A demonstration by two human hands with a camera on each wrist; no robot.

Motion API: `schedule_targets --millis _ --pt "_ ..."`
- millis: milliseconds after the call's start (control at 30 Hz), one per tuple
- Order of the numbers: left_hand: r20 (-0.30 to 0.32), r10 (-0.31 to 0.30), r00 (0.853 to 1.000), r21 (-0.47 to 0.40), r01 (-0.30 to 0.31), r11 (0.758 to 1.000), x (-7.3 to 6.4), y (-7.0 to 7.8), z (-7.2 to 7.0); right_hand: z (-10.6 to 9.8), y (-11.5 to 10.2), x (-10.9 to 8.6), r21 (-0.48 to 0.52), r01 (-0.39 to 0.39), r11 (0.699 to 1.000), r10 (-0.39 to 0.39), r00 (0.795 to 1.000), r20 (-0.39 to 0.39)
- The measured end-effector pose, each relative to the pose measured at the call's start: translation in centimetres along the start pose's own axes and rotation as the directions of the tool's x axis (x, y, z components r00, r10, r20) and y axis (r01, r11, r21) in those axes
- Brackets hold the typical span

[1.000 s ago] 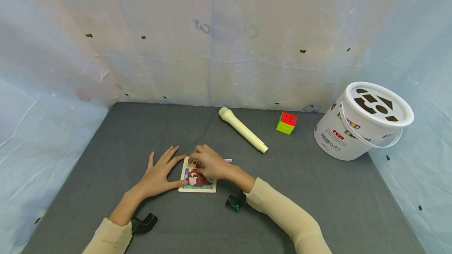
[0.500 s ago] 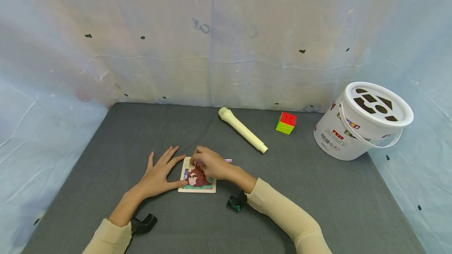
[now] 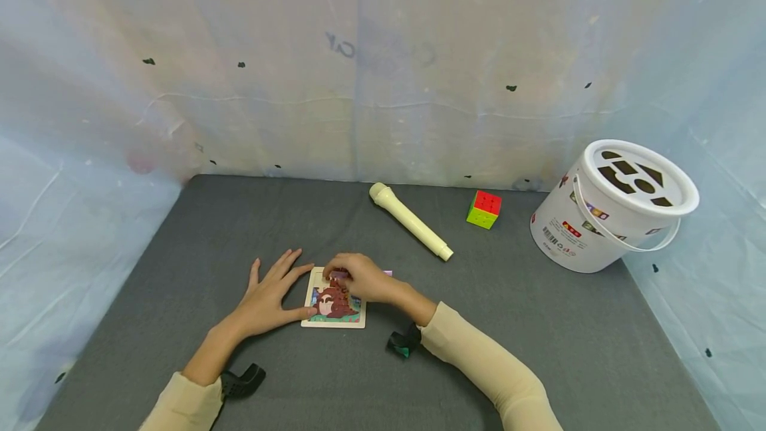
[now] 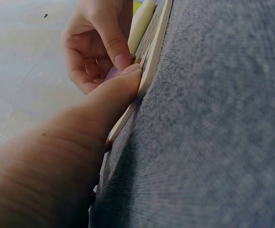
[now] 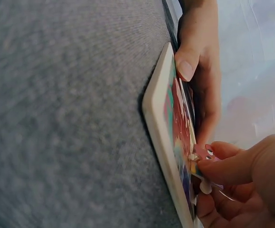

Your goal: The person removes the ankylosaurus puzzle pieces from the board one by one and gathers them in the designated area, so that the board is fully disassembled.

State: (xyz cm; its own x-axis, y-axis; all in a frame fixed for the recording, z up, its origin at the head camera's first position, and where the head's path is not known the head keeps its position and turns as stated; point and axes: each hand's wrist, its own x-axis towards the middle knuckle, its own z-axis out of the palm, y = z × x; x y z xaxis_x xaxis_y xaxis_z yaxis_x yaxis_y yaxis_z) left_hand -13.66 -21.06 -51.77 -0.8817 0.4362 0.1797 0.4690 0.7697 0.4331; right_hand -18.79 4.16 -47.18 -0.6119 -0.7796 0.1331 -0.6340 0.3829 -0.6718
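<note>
A small wooden jigsaw puzzle board (image 3: 333, 324) with a pale frame lies on the grey table, showing a reddish-brown character picture. My left hand (image 3: 270, 299) rests at its left side, fingers spread and straight, the thumb (image 4: 123, 78) on the frame's edge. Over the upper part of the board, my right hand (image 3: 362, 278) pinches a pink-purple puzzle piece (image 5: 206, 154) between thumb and fingers. That piece appears tilted against the board in the right wrist view. Whether it sits in its slot is hidden by the fingers.
Behind the right hand, a pink-purple piece (image 3: 388, 273) is partly hidden. A cream microphone-shaped stick (image 3: 413, 221) lies farther back. A red and green puzzle cube (image 3: 484, 209) and a white lidded bucket (image 3: 598, 218) with shape cutouts stand on the right.
My right hand has shifted slightly right and its fingers have changed position, so more of the pinched piece shows. The left hand and board have stayed put.
</note>
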Motion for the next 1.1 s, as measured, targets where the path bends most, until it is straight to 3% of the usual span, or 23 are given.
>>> schedule_targets --millis 367,600,1100 --pt "0.008 -0.007 1.0 0.0 0.007 1.0 0.0 0.0 -0.1 -0.3 0.2 -0.1 0.164 -0.039 0.986 0.043 0.999 -0.016" --pt "0.014 -0.011 1.0 0.001 0.011 1.0 0.1 0.1 -0.1 -1.2 0.4 -0.8 0.276 -0.026 0.961 0.049 0.996 -0.077" --pt "0.006 -0.001 1.0 0.002 0.001 1.0 0.1 0.1 -0.1 -4.5 2.3 -5.0 0.253 -0.096 0.963 0.135 0.981 -0.142"
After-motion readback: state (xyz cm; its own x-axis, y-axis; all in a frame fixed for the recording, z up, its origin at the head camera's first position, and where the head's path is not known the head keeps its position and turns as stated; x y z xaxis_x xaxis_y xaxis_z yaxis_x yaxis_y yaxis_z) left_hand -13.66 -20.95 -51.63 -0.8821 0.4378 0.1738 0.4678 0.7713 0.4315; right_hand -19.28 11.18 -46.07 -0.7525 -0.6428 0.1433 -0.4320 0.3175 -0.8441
